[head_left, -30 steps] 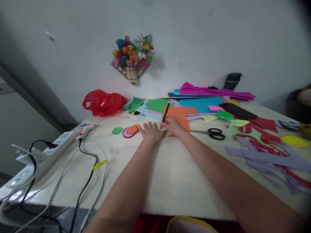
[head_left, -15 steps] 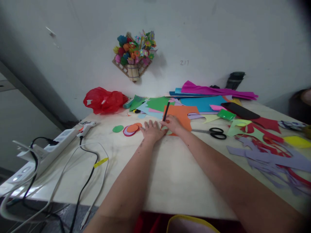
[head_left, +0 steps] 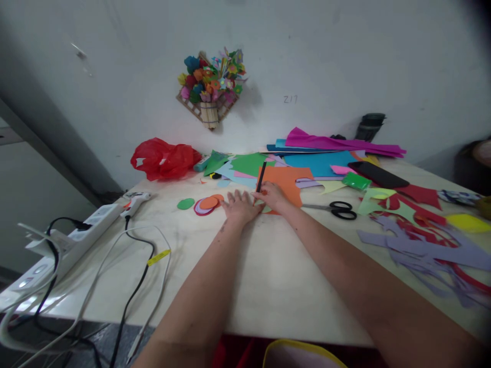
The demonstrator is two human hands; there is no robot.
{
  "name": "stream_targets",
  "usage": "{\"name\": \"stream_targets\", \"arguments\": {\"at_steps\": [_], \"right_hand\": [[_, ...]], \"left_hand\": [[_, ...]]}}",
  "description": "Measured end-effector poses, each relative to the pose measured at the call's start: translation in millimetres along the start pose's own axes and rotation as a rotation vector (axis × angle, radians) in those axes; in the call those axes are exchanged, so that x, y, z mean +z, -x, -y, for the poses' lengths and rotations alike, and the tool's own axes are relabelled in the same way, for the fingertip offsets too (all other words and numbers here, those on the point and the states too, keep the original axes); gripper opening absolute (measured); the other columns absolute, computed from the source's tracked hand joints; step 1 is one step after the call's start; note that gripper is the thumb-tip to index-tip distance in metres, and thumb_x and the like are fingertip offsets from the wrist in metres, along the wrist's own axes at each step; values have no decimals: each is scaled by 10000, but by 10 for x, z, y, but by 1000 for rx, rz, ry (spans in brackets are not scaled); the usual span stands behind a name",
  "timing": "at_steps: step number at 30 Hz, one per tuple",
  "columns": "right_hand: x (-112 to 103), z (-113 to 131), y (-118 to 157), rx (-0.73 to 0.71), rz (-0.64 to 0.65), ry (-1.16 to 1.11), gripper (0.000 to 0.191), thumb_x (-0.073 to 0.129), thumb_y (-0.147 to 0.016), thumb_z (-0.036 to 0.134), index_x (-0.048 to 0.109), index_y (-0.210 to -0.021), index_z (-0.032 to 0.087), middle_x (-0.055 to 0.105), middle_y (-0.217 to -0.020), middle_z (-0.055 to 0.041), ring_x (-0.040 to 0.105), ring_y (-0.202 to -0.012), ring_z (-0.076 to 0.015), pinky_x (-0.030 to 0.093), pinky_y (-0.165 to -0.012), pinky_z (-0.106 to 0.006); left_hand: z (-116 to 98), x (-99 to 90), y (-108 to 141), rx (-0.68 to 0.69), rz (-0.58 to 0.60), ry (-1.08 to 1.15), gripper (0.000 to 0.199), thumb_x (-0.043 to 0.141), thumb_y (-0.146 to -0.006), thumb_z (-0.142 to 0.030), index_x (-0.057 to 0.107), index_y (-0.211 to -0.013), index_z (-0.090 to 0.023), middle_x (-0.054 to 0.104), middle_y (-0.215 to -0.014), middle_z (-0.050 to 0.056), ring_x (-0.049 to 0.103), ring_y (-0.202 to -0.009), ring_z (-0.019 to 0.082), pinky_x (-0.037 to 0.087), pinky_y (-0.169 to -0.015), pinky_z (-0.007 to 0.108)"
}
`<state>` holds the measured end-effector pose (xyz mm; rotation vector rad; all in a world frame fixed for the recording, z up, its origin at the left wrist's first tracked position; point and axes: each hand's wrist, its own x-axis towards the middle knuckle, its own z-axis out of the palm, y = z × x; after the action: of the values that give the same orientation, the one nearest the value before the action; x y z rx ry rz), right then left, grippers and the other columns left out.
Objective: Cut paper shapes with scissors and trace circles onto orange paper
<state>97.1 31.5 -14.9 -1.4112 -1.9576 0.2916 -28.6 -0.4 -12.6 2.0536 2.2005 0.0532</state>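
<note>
The pale surface (head_left: 199, 266) carries everything, and the orange sheet (head_left: 286, 179), notched along its right side, lies on it straight ahead of the person; the other places here are told from that sheet. At its near left corner the left hand (head_left: 240, 208) lies flat, its fingers apart and clasping nothing, with the thumb side beside or on a small pale green piece. Over the sheet's near left part is the right hand (head_left: 271, 197), its grip pinched together on a dark pencil. The scissors (head_left: 330, 207) lie just right of the sheet, with no hand on them. The dark pencil (head_left: 261, 175) leans a little, its lower end pointing down at the sheet's near left edge. To the left of the sheet, beyond the left hand, sit a few overlapping discs (head_left: 209, 203) and, farther left, a lone green disc (head_left: 185, 204). The pale green piece (head_left: 262, 205) lies on the sheet's near left corner, partly hidden by the hands. If its edge is being traced, the line should come out truest with the left fingertips pressing the piece evenly, clear of the point, and the pencil held more upright, hugging the rim with light pressure.
</note>
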Motion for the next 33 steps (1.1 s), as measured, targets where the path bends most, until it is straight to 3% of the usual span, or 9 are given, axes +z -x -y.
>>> {"name": "stream_targets", "arguments": {"at_steps": [9, 33], "right_hand": [[-12, -7, 7, -5, 11, 13, 227, 582, -764, 395, 662, -703, 192, 621, -991, -66, 532, -933, -193, 387, -811, -296], [-11, -65, -18, 39, -32, -52, 245, 598, -743, 402, 630, -691, 165, 626, -787, -54, 552, -756, -150, 391, -676, -250]], "left_hand": [[-9, -20, 17, 4, -2, -3, 933, 192, -657, -795, 202, -1414, -248, 70, -1496, 44, -17, -1342, 349, 61, -1018, 613], [0, 6, -9, 8, -18, -11, 955, 179, -644, -810, 204, -1412, -243, 76, -1495, 56, -1, -1341, 354, 73, -1013, 616]]}}
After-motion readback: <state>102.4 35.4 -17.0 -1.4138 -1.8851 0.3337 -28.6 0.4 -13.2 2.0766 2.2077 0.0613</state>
